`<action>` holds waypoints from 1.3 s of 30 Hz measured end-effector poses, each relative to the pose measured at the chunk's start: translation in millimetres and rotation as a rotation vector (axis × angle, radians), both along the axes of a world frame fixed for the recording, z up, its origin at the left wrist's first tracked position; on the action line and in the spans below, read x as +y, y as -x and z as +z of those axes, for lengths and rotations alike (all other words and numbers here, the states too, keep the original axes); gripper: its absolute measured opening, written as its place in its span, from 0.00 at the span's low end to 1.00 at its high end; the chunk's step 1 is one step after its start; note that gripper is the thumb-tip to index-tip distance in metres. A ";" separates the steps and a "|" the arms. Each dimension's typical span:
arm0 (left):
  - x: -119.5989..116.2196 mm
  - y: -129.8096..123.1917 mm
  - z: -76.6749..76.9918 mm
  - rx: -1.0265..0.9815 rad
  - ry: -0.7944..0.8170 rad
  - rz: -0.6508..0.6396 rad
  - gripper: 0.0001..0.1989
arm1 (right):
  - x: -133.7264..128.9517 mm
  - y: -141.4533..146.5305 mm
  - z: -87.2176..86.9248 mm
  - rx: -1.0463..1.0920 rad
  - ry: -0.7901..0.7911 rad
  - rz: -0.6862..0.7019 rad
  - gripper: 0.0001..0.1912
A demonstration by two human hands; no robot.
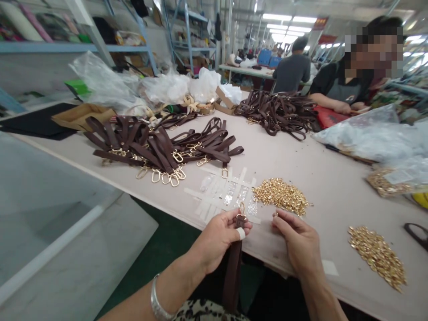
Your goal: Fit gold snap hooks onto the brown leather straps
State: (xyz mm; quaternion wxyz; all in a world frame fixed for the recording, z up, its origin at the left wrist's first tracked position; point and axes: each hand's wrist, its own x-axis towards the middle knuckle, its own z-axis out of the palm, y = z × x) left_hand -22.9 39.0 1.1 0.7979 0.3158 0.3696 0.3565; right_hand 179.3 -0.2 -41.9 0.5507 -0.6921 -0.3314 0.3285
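My left hand (222,234) is closed on the end of a dark brown leather strap (232,272), whose length hangs down over the table edge. A gold metal clasp (242,208) sticks up past my fingertips, and white tape wraps my thumb. To the right, my right hand (297,236) pinches with thumb and forefinger; a tiny pale glint shows at the tips, too small to name. Just beyond it lies a heap of small gold metal pieces (282,195). Strips of clear tape (227,194) cover the table in front of my left hand.
Several brown straps with gold rings (157,149) lie at the left, and another strap pile (277,113) sits farther back. A second gold heap (377,256) is at the right, near black-handled scissors (416,235). Plastic bags (384,138) line the table's sides. A co-worker (354,84) sits across.
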 end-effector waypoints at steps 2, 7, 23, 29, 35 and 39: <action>-5.0 -2.3 -1.8 0.000 0.018 0.035 0.25 | -2.1 -0.8 -1.4 0.030 -0.028 -0.043 0.22; -12.3 -3.3 -6.2 0.106 0.028 0.017 0.18 | -15.4 16.1 5.7 0.060 -0.125 0.171 0.13; -23.1 2.3 -7.6 0.241 -0.388 -0.085 0.19 | -24.3 52.6 27.6 0.177 -0.004 0.366 0.07; -21.2 3.3 -12.6 0.523 -0.578 -0.095 0.17 | -25.7 53.6 27.1 0.154 -0.103 0.398 0.03; -26.5 2.5 -23.5 0.798 -1.055 0.034 0.15 | -30.6 52.3 20.3 0.296 -0.173 0.305 0.03; -30.5 -1.7 -27.6 0.789 -1.207 0.071 0.15 | -36.0 54.6 18.3 0.443 -0.200 0.193 0.11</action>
